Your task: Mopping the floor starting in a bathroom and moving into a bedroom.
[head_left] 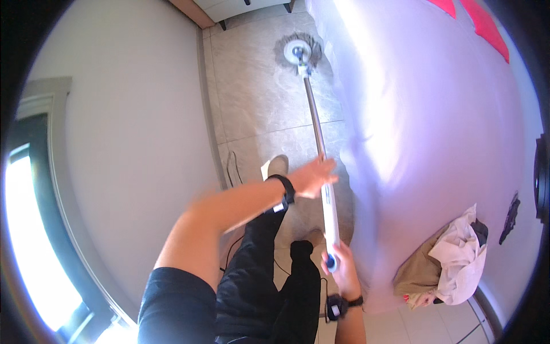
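Observation:
A mop stretches away from me across the tiled floor, with a steel pole (314, 114) and a white grip (330, 221). Its round white head with grey strands (298, 53) lies flat on the floor beside the bed's edge. Farther up the handle, where steel meets white, my left hand (314, 178) is closed around it, slightly blurred. My right hand (344, 270) grips the blue-tipped end of the handle, nearer my body. Both wrists wear black bands with small devices.
A bed with a pale sheet (435, 137) fills the right side, with crumpled clothes (452, 258) on it. The wall (132, 114) stands at left. Thin cables (232, 169) lie near my feet. A legged cabinet (229, 8) stands at the far end.

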`<action>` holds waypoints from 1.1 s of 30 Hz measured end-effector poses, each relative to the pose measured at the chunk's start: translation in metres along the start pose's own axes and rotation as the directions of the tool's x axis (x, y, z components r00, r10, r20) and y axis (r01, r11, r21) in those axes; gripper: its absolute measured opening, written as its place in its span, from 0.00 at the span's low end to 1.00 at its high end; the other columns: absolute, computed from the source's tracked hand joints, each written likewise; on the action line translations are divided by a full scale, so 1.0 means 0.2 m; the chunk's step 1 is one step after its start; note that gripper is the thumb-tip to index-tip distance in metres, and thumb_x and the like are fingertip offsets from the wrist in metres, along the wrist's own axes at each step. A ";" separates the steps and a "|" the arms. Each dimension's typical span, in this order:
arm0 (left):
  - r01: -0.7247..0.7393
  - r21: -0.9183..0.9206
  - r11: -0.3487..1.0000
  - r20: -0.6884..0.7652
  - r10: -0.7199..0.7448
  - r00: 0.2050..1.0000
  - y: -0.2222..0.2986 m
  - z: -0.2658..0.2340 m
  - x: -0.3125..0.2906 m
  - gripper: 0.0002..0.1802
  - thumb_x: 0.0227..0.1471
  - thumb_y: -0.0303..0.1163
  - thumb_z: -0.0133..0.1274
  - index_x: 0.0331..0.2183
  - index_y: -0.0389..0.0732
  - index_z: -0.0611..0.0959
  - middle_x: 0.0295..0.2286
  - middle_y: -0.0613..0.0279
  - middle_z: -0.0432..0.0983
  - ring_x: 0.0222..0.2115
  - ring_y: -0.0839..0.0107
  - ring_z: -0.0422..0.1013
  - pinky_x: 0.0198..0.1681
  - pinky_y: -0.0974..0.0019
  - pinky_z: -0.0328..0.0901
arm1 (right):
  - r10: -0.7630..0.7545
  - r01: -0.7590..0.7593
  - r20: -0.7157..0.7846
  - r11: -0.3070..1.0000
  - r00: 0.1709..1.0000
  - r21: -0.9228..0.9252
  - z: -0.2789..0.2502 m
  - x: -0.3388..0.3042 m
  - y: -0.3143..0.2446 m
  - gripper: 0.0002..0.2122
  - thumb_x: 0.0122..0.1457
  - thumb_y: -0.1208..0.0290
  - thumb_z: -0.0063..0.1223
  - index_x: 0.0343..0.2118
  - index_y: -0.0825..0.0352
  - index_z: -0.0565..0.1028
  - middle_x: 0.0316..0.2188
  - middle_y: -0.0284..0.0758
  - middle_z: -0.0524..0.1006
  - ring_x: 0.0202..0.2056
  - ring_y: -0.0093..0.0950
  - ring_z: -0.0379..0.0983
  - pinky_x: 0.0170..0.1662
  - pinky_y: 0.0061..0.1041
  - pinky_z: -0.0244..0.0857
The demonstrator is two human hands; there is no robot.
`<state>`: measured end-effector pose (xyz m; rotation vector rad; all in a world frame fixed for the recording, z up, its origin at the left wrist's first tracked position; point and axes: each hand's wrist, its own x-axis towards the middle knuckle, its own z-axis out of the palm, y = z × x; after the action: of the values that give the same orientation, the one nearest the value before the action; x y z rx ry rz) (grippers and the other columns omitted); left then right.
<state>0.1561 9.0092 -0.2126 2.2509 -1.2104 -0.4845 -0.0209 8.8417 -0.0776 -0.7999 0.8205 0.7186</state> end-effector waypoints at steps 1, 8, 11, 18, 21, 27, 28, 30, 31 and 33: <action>-0.033 -0.051 0.998 0.046 0.035 0.998 0.17 0.11 0.02 0.22 0.28 0.26 0.60 0.34 0.42 0.76 0.39 0.50 0.67 0.48 0.55 0.60 0.53 0.50 0.52 | 0.011 -0.012 -0.051 0.999 0.999 -0.032 -0.14 -0.17 0.05 0.11 0.57 0.63 0.45 0.32 0.67 0.65 0.19 0.35 0.69 0.14 0.23 0.63 0.14 0.20 0.55; -0.293 -0.467 0.834 0.030 0.346 0.938 1.74 1.01 0.01 0.05 0.38 0.31 0.51 0.16 0.43 0.74 0.16 0.57 0.71 0.20 0.56 0.70 0.24 0.56 0.63 | 0.093 -0.296 -0.652 0.932 0.753 -0.209 -0.73 -1.63 0.37 0.16 0.61 0.57 0.36 0.32 0.66 0.71 0.19 0.31 0.70 0.14 0.20 0.59 0.16 0.18 0.53; -0.281 -0.590 0.757 0.091 0.409 0.908 2.28 1.20 -0.07 0.03 0.38 0.31 0.52 0.21 0.44 0.79 0.20 0.56 0.74 0.24 0.55 0.72 0.26 0.55 0.64 | 0.079 -0.334 -0.677 0.908 0.731 -0.254 -0.69 -1.98 0.37 0.15 0.60 0.59 0.36 0.36 0.67 0.70 0.20 0.32 0.71 0.13 0.20 0.59 0.15 0.17 0.53; -0.124 -0.551 0.825 0.525 0.459 0.717 2.47 1.16 -0.20 0.05 0.45 0.29 0.50 0.24 0.42 0.81 0.22 0.60 0.75 0.26 0.60 0.71 0.32 0.57 0.59 | 0.270 -0.495 -0.931 0.861 0.245 0.119 -1.05 -2.29 0.96 0.21 0.51 0.52 0.42 0.21 0.70 0.72 0.09 0.32 0.65 0.11 0.27 0.60 0.13 0.25 0.53; -0.109 -0.559 0.822 0.482 0.429 0.764 2.28 1.05 -0.32 0.05 0.43 0.30 0.52 0.24 0.43 0.82 0.23 0.59 0.76 0.26 0.61 0.71 0.32 0.58 0.59 | 0.464 -0.505 -0.855 0.809 0.231 0.303 -0.98 -2.18 1.04 0.22 0.51 0.48 0.41 0.18 0.65 0.69 0.08 0.31 0.62 0.10 0.27 0.57 0.13 0.27 0.50; -0.158 -0.338 0.928 -0.052 0.149 0.987 1.30 0.73 -0.30 0.04 0.31 0.29 0.52 0.11 0.46 0.76 0.16 0.60 0.69 0.22 0.60 0.66 0.31 0.59 0.57 | 0.054 -0.423 -0.746 0.849 0.664 -0.316 -0.85 -1.45 0.99 0.16 0.60 0.58 0.36 0.20 0.62 0.66 0.11 0.28 0.63 0.12 0.23 0.57 0.14 0.24 0.51; -0.127 -0.425 0.896 -0.121 0.083 0.989 1.02 0.72 -0.33 0.04 0.33 0.29 0.51 0.12 0.46 0.76 0.16 0.60 0.68 0.25 0.60 0.66 0.31 0.58 0.57 | 0.095 -0.267 -0.579 0.938 0.810 -0.219 -0.66 -1.11 0.85 0.15 0.58 0.57 0.38 0.26 0.66 0.67 0.13 0.33 0.65 0.11 0.25 0.60 0.13 0.23 0.53; 0.015 -0.169 0.985 -0.142 -0.039 0.989 0.57 0.54 -0.24 0.05 0.37 0.28 0.48 0.15 0.43 0.75 0.21 0.56 0.68 0.28 0.60 0.65 0.33 0.61 0.59 | 0.097 -0.176 -0.397 0.970 0.913 -0.168 -0.23 -0.51 0.46 0.20 0.57 0.52 0.37 0.30 0.69 0.68 0.13 0.37 0.67 0.11 0.27 0.63 0.13 0.24 0.56; -0.004 -0.259 0.966 -0.272 -0.069 0.960 0.34 0.38 -0.16 0.06 0.38 0.28 0.47 0.14 0.42 0.74 0.21 0.55 0.68 0.30 0.59 0.65 0.36 0.60 0.60 | 0.035 -0.159 -0.377 0.940 0.926 -0.303 -0.23 -0.32 0.38 0.21 0.60 0.52 0.35 0.30 0.68 0.69 0.12 0.36 0.66 0.11 0.26 0.63 0.13 0.24 0.55; 0.222 -0.132 0.966 -0.276 -0.251 0.928 -0.13 0.18 -0.18 0.06 0.42 0.28 0.46 0.18 0.42 0.75 0.25 0.54 0.67 0.33 0.57 0.65 0.41 0.58 0.62 | 0.206 -0.288 -0.251 0.889 0.946 -0.357 0.10 0.17 0.13 0.23 0.62 0.51 0.32 0.45 0.69 0.66 0.16 0.34 0.69 0.14 0.25 0.65 0.17 0.22 0.58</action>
<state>0.1348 9.0412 -0.2538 2.2955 -0.7552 -0.2804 -0.0177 8.8791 -0.1058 -1.1559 0.9951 1.0622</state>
